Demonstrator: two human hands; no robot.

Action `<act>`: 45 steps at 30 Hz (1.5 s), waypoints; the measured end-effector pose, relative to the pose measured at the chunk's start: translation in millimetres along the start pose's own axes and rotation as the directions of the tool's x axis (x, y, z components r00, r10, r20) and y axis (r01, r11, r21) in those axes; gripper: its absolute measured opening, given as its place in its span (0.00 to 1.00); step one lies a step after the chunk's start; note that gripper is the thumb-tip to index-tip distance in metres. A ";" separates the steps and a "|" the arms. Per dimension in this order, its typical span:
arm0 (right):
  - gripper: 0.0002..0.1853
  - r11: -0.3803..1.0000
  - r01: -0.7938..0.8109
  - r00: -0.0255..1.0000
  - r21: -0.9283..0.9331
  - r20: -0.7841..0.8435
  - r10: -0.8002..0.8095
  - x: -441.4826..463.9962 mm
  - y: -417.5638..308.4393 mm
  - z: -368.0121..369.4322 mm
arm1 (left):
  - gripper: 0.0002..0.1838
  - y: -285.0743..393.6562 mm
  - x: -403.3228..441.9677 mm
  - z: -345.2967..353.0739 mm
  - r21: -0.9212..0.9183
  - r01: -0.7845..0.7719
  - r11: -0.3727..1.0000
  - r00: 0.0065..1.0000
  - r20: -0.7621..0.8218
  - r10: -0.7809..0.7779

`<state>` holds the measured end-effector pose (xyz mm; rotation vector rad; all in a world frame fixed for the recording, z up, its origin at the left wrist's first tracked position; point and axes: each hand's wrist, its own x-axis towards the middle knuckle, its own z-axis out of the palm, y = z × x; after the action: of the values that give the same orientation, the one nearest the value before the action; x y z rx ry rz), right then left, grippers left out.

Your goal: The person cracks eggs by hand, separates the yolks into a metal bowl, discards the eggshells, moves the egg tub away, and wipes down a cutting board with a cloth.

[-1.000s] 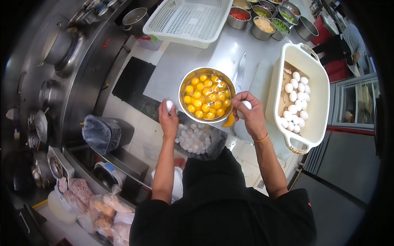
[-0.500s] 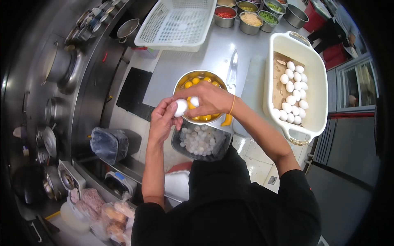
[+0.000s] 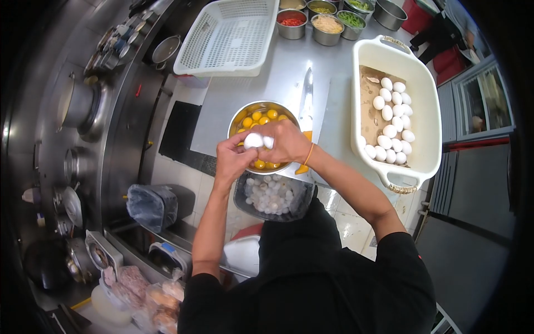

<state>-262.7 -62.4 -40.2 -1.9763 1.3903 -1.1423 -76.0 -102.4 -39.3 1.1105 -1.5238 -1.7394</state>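
My left hand grips a white egg above the metal bowl. My right hand, with an orange band at its wrist, has its fingers closed round a white eggshell. The egg and the shell appear to touch; my fingers partly hide both. Many yolks in clear egg white lie in the bowl. Just below it, a dark lined bin holds a heap of empty shells. A knife with a yellow handle lies right of the bowl.
To the right, a white handled tub holds many whole eggs on cardboard. A white perforated basket and several metal containers of cut food stand at the back. Another bin stands left; a person is far right.
The yolk and white that showed at the shell in my right hand are no longer visible there. My two hands have come closer together, and the view has shifted slightly.
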 end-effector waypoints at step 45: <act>0.39 0.781 -0.545 0.837 0.306 0.146 0.527 -105.0 -85.5 48.1 | 0.23 -31.4 -145.5 2.1 0.270 0.134 0.954 0.990 -0.083 -0.115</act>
<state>-191.8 62.7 -40.0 -1.2384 1.4805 -0.9624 -2.6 27.1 -38.5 1.4161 -1.7244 -1.5844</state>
